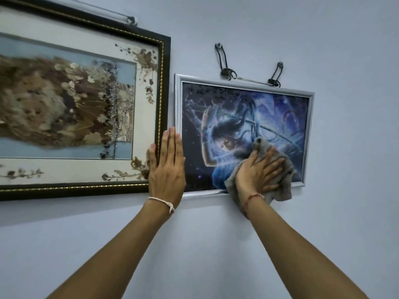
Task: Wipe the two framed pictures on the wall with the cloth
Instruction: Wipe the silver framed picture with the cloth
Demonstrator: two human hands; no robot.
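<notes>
Two framed pictures hang side by side on a pale blue wall. The large one [75, 100] on the left has a dark frame with gold trim and a brown dried-flower scene. The smaller one [244, 117] on the right has a silver frame and a blue fantasy figure. My right hand [259, 171] presses a grey cloth [280, 186] flat against the lower right part of the small picture's glass. My left hand [167, 165] lies flat, fingers straight, over the gap where the two frames meet, holding nothing.
Two black cords [222, 61] on wall hooks carry the small picture from above. A white tube fitting [129, 19] runs along the wall over the large frame. Bare wall [216, 244] lies below both pictures.
</notes>
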